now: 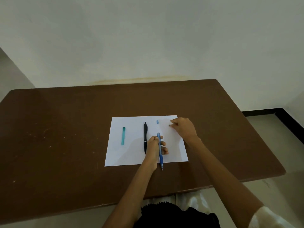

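Note:
A white sheet of paper lies on the brown table. My left hand grips a blue pen over the sheet's near edge, its tip pointing toward me. My right hand rests near the sheet's far right corner and pinches a tiny dark piece between its fingertips. A small light-blue piece lies on the paper between the hands. A black pen lies lengthwise just left of my left hand. A teal pen cap lies further left on the sheet.
The table stands against a pale wall; its right edge drops to a tiled floor with a dark skirting. Bare tabletop spreads left and behind the paper. My lap shows below the near edge.

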Demonstrator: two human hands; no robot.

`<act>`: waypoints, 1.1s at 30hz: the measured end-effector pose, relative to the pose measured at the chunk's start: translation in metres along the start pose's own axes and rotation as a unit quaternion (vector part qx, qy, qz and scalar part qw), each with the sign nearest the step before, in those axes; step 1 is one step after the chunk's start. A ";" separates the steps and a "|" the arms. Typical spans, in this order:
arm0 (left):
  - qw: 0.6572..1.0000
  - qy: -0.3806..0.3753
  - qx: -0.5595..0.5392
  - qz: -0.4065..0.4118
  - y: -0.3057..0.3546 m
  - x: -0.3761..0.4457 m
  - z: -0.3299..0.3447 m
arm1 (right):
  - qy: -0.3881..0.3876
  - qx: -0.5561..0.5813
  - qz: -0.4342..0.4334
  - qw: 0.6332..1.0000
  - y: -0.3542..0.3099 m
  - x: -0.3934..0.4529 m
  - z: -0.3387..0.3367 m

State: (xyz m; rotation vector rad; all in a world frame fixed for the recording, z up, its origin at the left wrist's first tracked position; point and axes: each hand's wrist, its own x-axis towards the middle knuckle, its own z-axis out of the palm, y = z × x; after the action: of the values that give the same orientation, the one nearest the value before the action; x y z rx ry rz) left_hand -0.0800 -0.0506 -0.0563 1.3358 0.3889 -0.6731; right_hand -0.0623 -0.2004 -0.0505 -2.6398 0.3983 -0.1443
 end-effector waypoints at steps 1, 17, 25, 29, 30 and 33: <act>1.000 -0.002 -0.006 -0.003 0.002 -0.002 0.001 | 0.027 0.056 0.032 0.998 -0.002 -0.009 -0.005; 0.999 0.002 -0.033 0.024 0.002 -0.020 0.009 | -0.008 0.170 0.083 0.982 -0.057 -0.083 0.021; 0.960 0.053 0.224 0.161 -0.003 -0.010 0.006 | 0.005 0.131 0.101 0.986 -0.042 -0.070 0.034; 0.949 0.051 0.252 0.182 -0.007 -0.006 0.003 | 0.013 0.109 0.116 0.987 -0.040 -0.067 0.040; 0.945 0.048 0.258 0.193 -0.007 -0.006 0.001 | 0.010 0.108 0.118 0.987 -0.040 -0.067 0.039; 0.918 0.092 0.285 0.262 -0.005 -0.008 -0.016 | 0.010 0.130 0.128 0.983 -0.040 -0.069 0.034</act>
State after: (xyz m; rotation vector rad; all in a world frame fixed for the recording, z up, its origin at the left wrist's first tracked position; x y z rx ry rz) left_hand -0.0876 -0.0337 -0.0586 1.9691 -0.0424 -0.2041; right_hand -0.1120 -0.1309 -0.0646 -2.3100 0.6718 -0.1293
